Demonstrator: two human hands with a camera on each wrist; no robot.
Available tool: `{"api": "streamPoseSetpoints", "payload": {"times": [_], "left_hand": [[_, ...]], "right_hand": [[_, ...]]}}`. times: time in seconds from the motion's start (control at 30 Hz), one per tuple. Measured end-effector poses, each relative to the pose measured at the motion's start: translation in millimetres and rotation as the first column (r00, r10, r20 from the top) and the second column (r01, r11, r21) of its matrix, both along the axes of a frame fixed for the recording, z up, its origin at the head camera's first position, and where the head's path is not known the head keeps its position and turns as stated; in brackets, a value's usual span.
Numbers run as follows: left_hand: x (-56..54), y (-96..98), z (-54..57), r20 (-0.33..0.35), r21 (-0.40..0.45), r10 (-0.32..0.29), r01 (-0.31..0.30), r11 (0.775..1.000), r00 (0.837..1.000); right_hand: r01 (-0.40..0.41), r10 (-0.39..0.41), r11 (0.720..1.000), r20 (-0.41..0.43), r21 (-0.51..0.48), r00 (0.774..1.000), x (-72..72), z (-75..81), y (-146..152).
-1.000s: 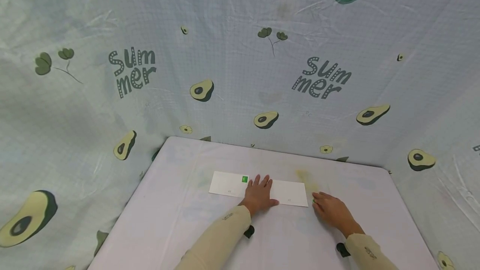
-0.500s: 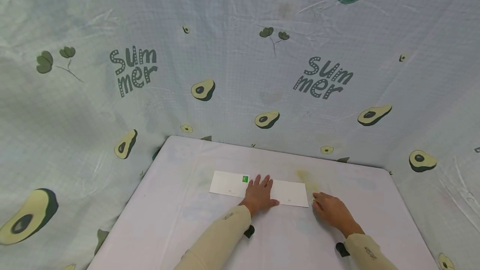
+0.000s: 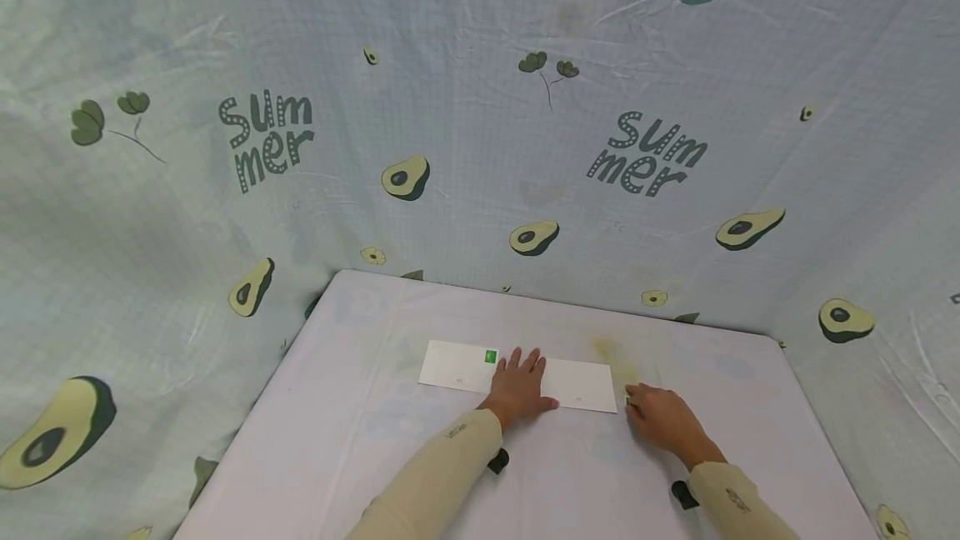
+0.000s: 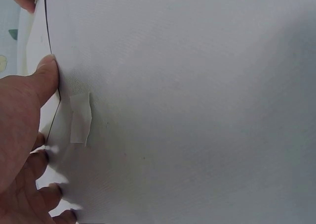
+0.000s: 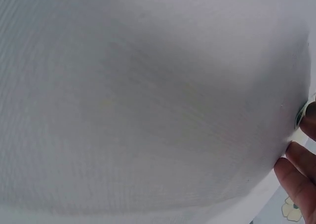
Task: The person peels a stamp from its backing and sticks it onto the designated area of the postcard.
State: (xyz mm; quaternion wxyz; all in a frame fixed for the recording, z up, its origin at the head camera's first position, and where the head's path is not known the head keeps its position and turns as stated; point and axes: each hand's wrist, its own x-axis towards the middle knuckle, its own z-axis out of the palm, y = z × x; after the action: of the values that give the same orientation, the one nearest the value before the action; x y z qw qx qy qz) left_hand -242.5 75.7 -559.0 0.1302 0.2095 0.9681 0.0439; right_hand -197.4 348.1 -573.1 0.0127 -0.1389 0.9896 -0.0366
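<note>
A long white paper strip (image 3: 579, 384), like a card or envelopes, lies flat on the table. My left hand (image 3: 516, 392) rests across its middle with fingers spread, hiding whether it is one piece or two. A small green square (image 3: 491, 356), like a stamp, sits on the left part near its upper edge. To the right of the paper, apart from it, my right hand (image 3: 666, 421) pinches a small green sticker-like piece (image 5: 299, 116) close to the table. In the left wrist view, the left thumb (image 4: 47, 75) lies along the paper's near edge.
A pale cloth covers the table (image 3: 420, 473), with a yellowish stain (image 3: 604, 348) behind the right hand. In the left wrist view, a small whitish strip (image 4: 81, 118) lies beside the thumb. A printed curtain (image 3: 465, 123) stands along the back and sides.
The left hand and the paper stay in place. The right hand's fingertips shift slightly and less of the green piece shows between them.
</note>
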Motion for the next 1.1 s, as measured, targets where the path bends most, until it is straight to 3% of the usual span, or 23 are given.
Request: {"api": "streamPoseSetpoints", "payload": {"times": [0.43,0.7,0.93,1.1], "left_hand": [[2.5,-0.6,0.0,0.003,0.002,-0.003,0.003,1.0,1.0],[-0.4,-0.6,2.2,-0.007,-0.002,0.0,0.0,1.0,1.0],[-2.7,0.4,0.5,-0.009,-0.012,0.001,-0.001,1.0,1.0],[-1.7,1.5,-2.0,0.003,-0.011,0.002,-0.002,1.0,1.0]], "right_hand": [[0.045,-0.044,0.999,0.051,-0.011,0.998,0.9,2.1,-5],[0.086,-0.076,0.985,0.074,-0.148,0.994,0.2,0.4,12],[0.02,-0.01,0.989,0.069,-0.145,0.998,-2.5,8.1,15],[0.029,-0.022,0.991,0.06,-0.132,0.998,-1.9,6.2,13]]}}
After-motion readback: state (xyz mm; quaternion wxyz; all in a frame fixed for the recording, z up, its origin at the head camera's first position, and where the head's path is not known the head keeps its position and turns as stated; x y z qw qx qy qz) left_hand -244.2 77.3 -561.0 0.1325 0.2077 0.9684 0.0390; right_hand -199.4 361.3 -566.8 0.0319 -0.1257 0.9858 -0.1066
